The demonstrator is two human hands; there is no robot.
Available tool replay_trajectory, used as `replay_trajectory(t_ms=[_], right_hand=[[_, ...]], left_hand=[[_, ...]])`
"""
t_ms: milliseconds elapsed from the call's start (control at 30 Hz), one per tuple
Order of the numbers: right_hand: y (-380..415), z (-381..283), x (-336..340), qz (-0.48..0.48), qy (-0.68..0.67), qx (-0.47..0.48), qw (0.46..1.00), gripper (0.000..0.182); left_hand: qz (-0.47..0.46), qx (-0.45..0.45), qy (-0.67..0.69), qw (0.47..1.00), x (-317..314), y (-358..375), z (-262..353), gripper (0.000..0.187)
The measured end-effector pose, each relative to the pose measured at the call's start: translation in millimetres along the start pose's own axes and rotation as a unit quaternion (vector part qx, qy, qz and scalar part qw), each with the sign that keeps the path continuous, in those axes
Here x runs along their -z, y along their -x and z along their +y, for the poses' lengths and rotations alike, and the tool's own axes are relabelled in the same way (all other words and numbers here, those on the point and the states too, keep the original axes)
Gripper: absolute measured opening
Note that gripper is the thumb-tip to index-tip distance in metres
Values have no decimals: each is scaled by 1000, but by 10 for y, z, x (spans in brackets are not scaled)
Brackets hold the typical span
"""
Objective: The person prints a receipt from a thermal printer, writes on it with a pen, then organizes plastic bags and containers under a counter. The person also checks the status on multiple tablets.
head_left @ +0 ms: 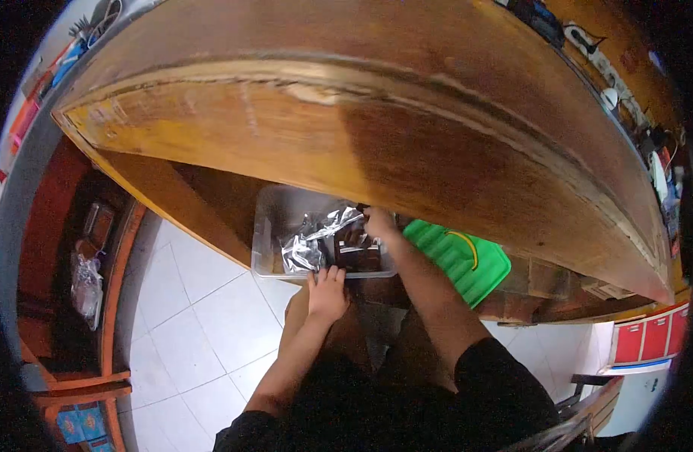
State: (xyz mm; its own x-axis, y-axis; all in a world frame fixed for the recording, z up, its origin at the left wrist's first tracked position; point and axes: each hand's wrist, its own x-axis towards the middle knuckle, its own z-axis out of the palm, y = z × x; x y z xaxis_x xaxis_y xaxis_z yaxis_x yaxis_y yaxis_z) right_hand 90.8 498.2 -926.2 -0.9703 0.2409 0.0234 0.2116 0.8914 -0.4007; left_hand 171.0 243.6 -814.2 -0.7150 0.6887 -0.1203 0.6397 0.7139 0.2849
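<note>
A clear plastic container (265, 245) sits in front of me, partly under the wooden table edge. Crumpled silver foil (304, 253) fills its left and middle. A dark brown packet or box (359, 259) lies at its right. My left hand (329, 295) is at the container's near rim, fingertips hooked over it. Inside the container's right side is my right hand (379, 224), its fingers bent together by the foil's end. What those fingers pinch is too small and partly hidden to name.
A wooden table (286, 143) overhangs the container. Right of it lies a green ridged plastic tray (474, 275) with a yellow curved strip (467, 247). A wooden shelf (120, 301) holding a plastic-wrapped packet (86, 282) stands left. White floor tiles (203, 324) show below.
</note>
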Motion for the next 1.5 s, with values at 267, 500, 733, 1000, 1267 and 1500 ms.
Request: replay_trajectory(t_ms=[267, 500, 733, 1000, 1267, 1500], right_hand=[[-2, -388, 639, -161, -70, -88, 980, 69], [341, -1099, 533, 0, 8, 53, 999, 61], [118, -1127, 389, 148, -12, -9, 989, 28], [370, -2141, 603, -199, -173, 115, 958, 34], [950, -1194, 817, 231, 21, -55, 971, 54], [1205, -444, 428, 48, -190, -225, 954, 68]], left_hand=[[23, -20, 27, 999, -9, -1, -29, 44], [25, -32, 30, 999, -30, -4, -66, 46], [31, -30, 26, 999, -53, -8, -73, 47], [69, -40, 14, 997, -169, -21, -106, 56], [489, 206, 228, 816, -263, 173, -325, 62], [245, 240, 681, 647, -457, -107, -594, 85]])
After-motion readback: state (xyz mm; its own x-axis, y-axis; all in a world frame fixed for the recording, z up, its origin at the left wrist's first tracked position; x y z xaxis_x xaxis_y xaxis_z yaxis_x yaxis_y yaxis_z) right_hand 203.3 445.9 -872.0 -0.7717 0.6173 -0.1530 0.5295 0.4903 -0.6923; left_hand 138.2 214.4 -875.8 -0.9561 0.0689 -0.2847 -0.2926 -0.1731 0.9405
